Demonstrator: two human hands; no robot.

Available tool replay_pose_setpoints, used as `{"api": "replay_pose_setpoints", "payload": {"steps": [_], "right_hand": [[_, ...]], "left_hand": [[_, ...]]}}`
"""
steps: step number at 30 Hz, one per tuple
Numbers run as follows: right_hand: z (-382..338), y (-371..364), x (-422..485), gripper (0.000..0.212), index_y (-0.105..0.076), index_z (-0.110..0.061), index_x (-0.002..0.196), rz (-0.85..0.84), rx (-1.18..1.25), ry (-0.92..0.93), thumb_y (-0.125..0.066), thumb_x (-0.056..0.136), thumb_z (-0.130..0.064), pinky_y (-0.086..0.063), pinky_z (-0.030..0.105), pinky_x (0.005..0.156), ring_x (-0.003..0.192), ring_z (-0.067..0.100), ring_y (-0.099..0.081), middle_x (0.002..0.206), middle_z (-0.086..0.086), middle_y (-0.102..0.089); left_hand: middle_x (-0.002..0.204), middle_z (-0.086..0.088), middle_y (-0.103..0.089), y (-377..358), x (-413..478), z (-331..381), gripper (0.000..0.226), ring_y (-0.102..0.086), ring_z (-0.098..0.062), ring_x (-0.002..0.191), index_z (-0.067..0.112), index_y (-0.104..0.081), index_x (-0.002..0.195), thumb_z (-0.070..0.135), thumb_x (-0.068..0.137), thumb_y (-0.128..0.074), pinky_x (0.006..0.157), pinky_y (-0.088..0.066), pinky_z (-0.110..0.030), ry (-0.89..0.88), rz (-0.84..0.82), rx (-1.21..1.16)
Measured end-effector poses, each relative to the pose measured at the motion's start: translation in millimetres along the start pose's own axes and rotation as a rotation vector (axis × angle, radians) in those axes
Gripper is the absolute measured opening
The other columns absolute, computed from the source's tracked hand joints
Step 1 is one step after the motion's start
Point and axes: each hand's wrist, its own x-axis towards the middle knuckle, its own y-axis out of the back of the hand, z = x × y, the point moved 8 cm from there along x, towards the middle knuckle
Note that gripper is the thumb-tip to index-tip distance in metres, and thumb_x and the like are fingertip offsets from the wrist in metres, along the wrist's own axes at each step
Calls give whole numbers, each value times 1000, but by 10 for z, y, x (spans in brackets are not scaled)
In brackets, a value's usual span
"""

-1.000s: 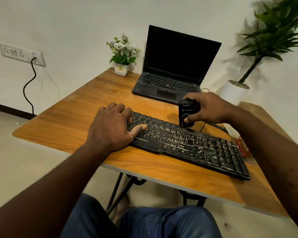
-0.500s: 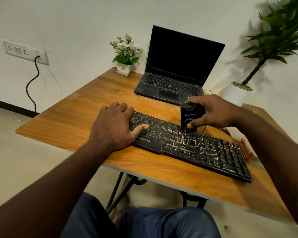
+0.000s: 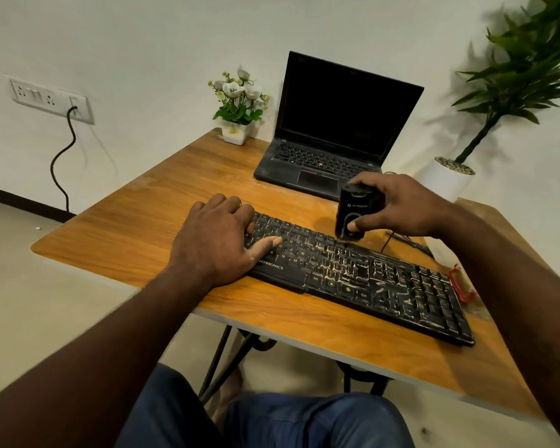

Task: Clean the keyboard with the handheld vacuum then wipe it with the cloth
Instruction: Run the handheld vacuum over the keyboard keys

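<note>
A black keyboard (image 3: 385,286) strewn with pale debris lies slantwise across the wooden table (image 3: 126,227). My left hand (image 3: 217,240) rests on its left end, fingers over the keys and thumb stretched along them. My right hand (image 3: 398,205) grips a small black handheld vacuum (image 3: 356,211) upright, thumb on its front, its nozzle touching the keyboard's top row near the middle. A pale cloth (image 3: 437,250) peeks out behind my right forearm, mostly hidden.
A black open laptop (image 3: 330,137) stands at the table's back, a small white flower pot (image 3: 236,108) to its left. A tall potted plant (image 3: 498,92) stands at the right. A red item (image 3: 463,286) lies by the keyboard's right end. A cable (image 3: 398,240) runs behind the keyboard.
My right hand has lowered the vacuum from above the table behind the keyboard down onto the top row of keys. My left hand has stayed put.
</note>
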Motion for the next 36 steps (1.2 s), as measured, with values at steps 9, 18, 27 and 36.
{"api": "replay_pose_setpoints", "payload": {"steps": [9,18,27,36], "right_hand": [[-81,-99,-4,55,-59,-35,123,-51,-21,34,-89,78,-23,-54,18,81,99,0,-66,107,-16,-67],[379,-64,-379,47,-61,-18,111,67,193,-179,-90,76,-14,-55,21,68,86,11,-71,101,0,-70],[294,-2,-276,41,-58,-27,100,93,-18,-148,-91,76,-19,-44,24,66,89,15,-64,98,-4,-64],[274,-19,-253,43,-59,-26,107,110,-60,-152,-90,77,-21,-50,28,70,92,15,-65,97,-9,-63]], "left_hand": [[92,11,-51,-4,6,-2,55,-45,-13,95,34,-48,85,85,89,-30,86,-42,-39,1,-5,-2],[92,11,-50,-10,8,3,54,-45,-13,95,34,-46,85,85,88,-30,86,-42,-38,-6,-14,8],[88,11,-48,17,-11,-4,53,-40,-11,91,34,-45,82,84,89,-31,84,-41,-38,5,-5,-17],[88,10,-49,16,-2,13,54,-42,-12,92,33,-47,82,84,89,-31,84,-41,-39,0,-7,-19]]}}
